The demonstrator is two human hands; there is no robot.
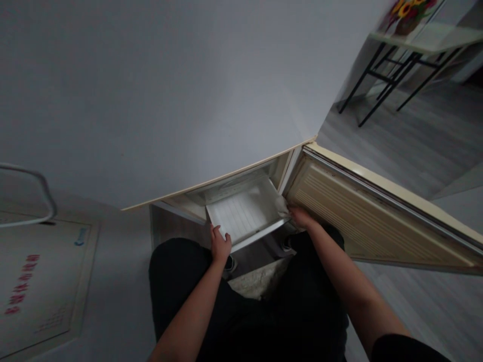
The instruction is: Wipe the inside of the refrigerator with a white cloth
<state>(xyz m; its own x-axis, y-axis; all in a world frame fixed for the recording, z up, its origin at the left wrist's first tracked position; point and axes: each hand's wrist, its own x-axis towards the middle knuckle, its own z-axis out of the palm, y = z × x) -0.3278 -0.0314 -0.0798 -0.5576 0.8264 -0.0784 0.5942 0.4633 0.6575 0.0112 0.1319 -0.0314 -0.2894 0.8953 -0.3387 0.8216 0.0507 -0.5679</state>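
Observation:
A white, shallow freezer drawer [241, 211] with a ribbed bottom is pulled partly out of a low freezer compartment [279, 171]. My left hand [221, 244] is closed on its front left corner, with the thumb over the rim. At the front right corner, my right hand [300, 217] is closed round a pale, crumpled cloth [281, 205], which lies against the drawer's right side. The fingertips of this hand are partly hidden. Nothing shows inside the drawer apart from the cloth at its edge.
The freezer door [362, 211] stands wide on the right, near my right arm. A pale wall or panel [169, 100] rises above the compartment. A labelled cover [41, 286] is at left. A table [426, 40] with flowers [409, 10] stands back right. My knees flank the drawer.

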